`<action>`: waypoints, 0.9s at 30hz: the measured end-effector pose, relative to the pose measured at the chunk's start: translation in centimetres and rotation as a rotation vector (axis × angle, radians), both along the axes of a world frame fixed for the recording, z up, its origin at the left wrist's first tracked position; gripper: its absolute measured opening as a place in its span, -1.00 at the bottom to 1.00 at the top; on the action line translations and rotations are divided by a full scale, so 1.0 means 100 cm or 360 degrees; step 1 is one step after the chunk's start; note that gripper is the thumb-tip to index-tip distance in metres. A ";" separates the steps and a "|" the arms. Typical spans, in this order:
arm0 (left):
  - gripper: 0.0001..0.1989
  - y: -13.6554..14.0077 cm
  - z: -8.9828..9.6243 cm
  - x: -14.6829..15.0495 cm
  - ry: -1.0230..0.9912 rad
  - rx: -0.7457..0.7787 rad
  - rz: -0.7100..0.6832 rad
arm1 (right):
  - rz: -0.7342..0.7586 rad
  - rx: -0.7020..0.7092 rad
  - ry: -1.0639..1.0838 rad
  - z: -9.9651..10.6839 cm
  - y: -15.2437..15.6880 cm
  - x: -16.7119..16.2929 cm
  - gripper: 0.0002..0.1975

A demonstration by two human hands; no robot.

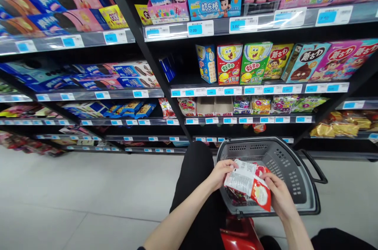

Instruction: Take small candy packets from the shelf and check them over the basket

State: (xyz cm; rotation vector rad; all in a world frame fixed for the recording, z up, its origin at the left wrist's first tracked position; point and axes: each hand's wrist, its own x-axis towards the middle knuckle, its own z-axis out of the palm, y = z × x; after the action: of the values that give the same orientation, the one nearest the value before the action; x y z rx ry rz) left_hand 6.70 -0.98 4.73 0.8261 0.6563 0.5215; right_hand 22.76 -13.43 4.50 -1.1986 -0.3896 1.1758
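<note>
Between my two hands I hold a red and white candy bag (243, 181), its printed white side facing up. My left hand (222, 174) pinches the bag's left edge. At the bag's right edge, my right hand (277, 193) has its fingers closed on the red part. The bag is over a grey shopping basket (291, 199) with a black handle. More packets lie in the basket under the bag, mostly hidden by it, and I cannot make out their kind.
A black shelf rack (141, 51) stands ahead. Cartoon snack boxes (229, 64) fill one level, with open cardboard trays (214, 105) and candy bags (261, 104) below. Blue cookie boxes (102, 80) are at left. Under the basket is something red (240, 234). Grey floor (73, 191) spreads left.
</note>
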 end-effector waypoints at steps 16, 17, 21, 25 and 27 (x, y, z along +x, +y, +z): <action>-0.49 0.004 0.009 -0.013 -0.0470 -0.0328 -0.0415 | 0.0017 0.0343 0.0333 0.014 -0.013 0.005 -0.57; -0.54 0.003 0.008 -0.012 -0.0402 -0.0287 -0.0389 | -0.0015 0.0323 0.0313 0.013 -0.011 0.004 -0.57; -0.71 0.003 -0.001 -0.005 -0.0003 -0.0013 -0.0335 | -0.0151 0.0010 0.0098 -0.001 -0.004 0.005 -0.74; -0.62 0.006 -0.014 -0.001 0.0568 0.0510 -0.0217 | -0.0172 -0.0324 -0.0527 -0.022 -0.002 0.012 -0.71; -0.62 0.008 -0.019 0.000 0.0791 0.0746 -0.0167 | -0.0183 -0.0378 -0.0828 -0.028 -0.001 0.016 -0.68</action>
State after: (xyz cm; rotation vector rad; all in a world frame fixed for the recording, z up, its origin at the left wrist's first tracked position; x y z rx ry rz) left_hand 6.71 -0.20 2.85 1.4508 0.9556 0.3774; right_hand 24.32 -13.54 1.66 -1.7168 -0.5704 0.8144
